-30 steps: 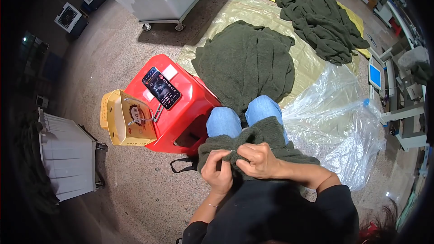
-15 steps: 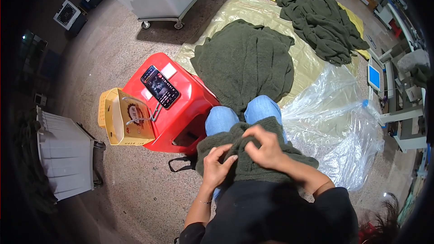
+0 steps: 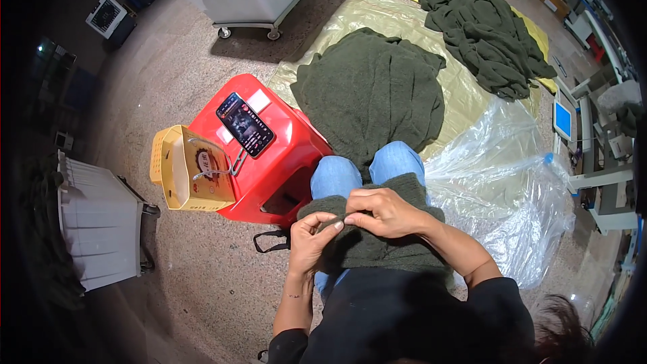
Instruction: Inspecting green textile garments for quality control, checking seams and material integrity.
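Two-handed pinch on a dark green fabric piece (image 3: 397,251)

The fabric piece lies bunched across the seated person, between the blue-clad knees (image 3: 335,176) and the black top (image 3: 404,310). The left hand (image 3: 310,237) has its grip closed, thumb against forefinger, on a raised fold of the material. The right hand (image 3: 383,212) meets it from the other side, its grip likewise closed on the fold. The thumb tips nearly touch; any finer detail between them is too small to make out.

Handling: the surface looks thick and woolly, so the material should prove soft, limp and fairly light, with little tendency to slip from bare fingers. Breakage is unlikely, though a surface loop could snag or stretch under a hard pull. The soundest hold is probably a thumb-and-finger pinch on the edge or fold, one hand steadying close beside the other, with the loose bulk left to rest where it lies.

Surroundings: beyond the knees, a large pile (image 3: 371,94) of similar cloth rests on a yellowish sheet (image 3: 357,13); whether it joins the fabric piece cannot be told. Clear plastic film (image 3: 512,189) spreads at the right. At the left, a red stool (image 3: 278,155) bears a phone (image 3: 246,125).
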Motion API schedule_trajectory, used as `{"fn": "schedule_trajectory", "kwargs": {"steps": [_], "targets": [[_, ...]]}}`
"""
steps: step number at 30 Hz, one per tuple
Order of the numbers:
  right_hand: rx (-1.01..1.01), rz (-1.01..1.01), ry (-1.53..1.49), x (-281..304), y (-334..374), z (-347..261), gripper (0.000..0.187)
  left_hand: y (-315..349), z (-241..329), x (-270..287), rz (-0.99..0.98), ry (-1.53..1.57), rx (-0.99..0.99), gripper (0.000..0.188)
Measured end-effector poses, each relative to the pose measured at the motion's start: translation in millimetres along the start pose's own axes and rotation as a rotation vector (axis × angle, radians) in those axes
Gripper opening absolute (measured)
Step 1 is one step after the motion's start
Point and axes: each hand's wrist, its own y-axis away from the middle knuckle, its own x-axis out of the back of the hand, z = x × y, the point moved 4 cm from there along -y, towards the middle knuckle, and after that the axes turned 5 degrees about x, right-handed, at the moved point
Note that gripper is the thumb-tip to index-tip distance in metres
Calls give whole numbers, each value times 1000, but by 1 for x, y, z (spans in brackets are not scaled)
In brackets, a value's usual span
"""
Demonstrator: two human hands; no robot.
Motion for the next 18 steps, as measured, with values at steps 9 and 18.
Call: {"fn": "schedule_trajectory", "kwargs": {"steps": [9, 18], "targets": [[-111, 305, -87, -13, 11, 12, 16, -4, -18, -3, 42, 310, 89, 10], [-87, 388, -63, -13, 10, 12, 16, -8, -23, 7, -80, 110, 117, 10]]}}
